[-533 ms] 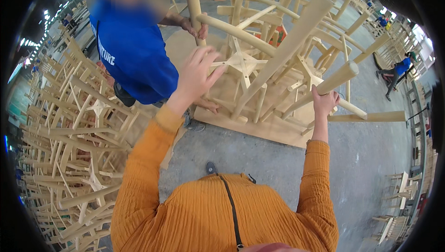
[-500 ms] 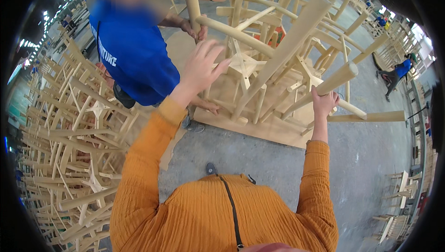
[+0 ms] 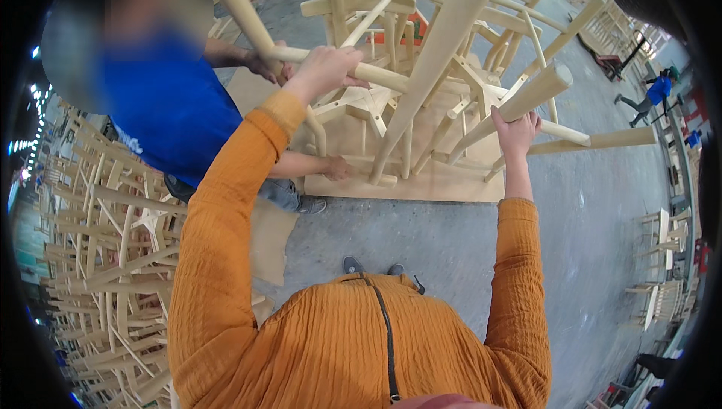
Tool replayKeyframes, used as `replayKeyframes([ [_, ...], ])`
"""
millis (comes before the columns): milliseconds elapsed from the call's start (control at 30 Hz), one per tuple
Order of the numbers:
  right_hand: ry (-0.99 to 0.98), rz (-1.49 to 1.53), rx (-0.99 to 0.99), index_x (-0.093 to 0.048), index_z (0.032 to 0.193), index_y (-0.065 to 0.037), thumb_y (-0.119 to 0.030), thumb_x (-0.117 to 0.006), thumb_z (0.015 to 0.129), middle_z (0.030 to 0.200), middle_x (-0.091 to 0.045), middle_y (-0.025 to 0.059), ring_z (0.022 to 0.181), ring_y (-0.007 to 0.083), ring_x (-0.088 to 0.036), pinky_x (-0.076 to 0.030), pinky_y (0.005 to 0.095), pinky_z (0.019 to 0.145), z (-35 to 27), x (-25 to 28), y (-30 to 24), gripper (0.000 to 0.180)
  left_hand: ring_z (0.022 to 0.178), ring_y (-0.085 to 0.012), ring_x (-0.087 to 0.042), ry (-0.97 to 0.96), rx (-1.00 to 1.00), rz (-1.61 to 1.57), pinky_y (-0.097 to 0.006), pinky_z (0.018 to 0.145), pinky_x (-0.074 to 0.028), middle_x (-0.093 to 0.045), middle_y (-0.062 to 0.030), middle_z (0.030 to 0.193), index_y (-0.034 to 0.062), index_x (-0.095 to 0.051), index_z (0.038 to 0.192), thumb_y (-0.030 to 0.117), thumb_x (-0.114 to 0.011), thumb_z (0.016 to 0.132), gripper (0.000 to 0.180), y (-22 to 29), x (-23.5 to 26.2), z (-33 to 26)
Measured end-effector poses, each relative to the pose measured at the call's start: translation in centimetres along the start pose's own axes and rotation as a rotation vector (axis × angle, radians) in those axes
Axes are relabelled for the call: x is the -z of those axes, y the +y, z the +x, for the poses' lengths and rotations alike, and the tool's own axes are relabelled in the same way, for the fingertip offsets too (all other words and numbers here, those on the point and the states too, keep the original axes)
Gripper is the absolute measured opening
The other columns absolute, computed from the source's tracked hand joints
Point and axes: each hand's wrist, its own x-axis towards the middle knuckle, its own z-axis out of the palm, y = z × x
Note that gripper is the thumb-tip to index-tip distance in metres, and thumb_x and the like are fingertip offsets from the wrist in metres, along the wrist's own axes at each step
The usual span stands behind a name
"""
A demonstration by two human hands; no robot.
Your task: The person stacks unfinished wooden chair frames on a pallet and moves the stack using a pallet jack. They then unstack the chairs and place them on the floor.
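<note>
Fingers (image 3: pixel 349 63) of the left hand (image 3: pixel 320 73) are wrapped over a round rail (image 3: pixel 385 77) of pale wood, the grasp lying between an upright post (image 3: pixel 241 9) at the rail's left end and a long slanting leg (image 3: pixel 432 55) at its right. The right hand (image 3: pixel 517 132) grasps a thick leg (image 3: pixel 535 91) from its near side, just below the blunt upper end; a thinner rail (image 3: pixel 568 133) projects beyond the fingers toward the right. Whether both held parts belong to one frame cannot be told. Beside the left hand, a co-worker in a blue shirt (image 3: pixel 169 104) has one hand (image 3: pixel 272 68) at the post near its joint with the rail, and the other (image 3: pixel 338 169) low down, beside a bottom rail; its grip is unclear. The held parts rise from a tangle of wooden frames (image 3: pixel 368 108), with crossed braces, standing on a tan sheet (image 3: pixel 444 189) in front of the person. Behind them shows an orange-red object (image 3: pixel 420 27), partly hidden. Grey floor (image 3: pixel 421 236) extends around the sheet; a dense pile of chair frames (image 3: pixel 113 281) occupies the left, and further chairs (image 3: pixel 658 300) stand well apart at the right.
</note>
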Motion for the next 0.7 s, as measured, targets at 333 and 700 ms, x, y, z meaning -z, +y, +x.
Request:
replayKeyframes([
  [333, -0.052, -0.051, -0.045, -0.064, 0.094, -0.005, -0.043, -0.069, 0.071, 0.103, -0.059, 0.0117, 0.112, 0.029, -0.043, -0.019, 0.0444, 0.105, 0.2, -0.9, 1.4, 0.045, 0.076, -0.0318, -0.064, 0.0, 0.167, -0.083, -0.039, 0.07, -0.051, -0.04, -0.0185, 0.125, 0.0147, -0.048, 0.123, 0.027, -0.079, 0.062, 0.069, 3.3, -2.1, -4.8],
  [700, -0.019, -0.007, -0.034, -0.065, 0.088, -0.005, -0.039, -0.071, 0.069, 0.1, -0.059, 0.009, 0.111, 0.0285, -0.045, -0.019, 0.0441, 0.105, 0.0, -1.8, 2.0, 0.04, 0.064, -0.014, -0.05, -0.22, 0.938, -1.563, -0.028, 0.054, -0.044, -0.049, -0.0045, 0.088, 0.0137, -0.042, 0.118, 0.029, -0.069, 0.08, 0.049, -2.0, -4.5, -1.9],
])
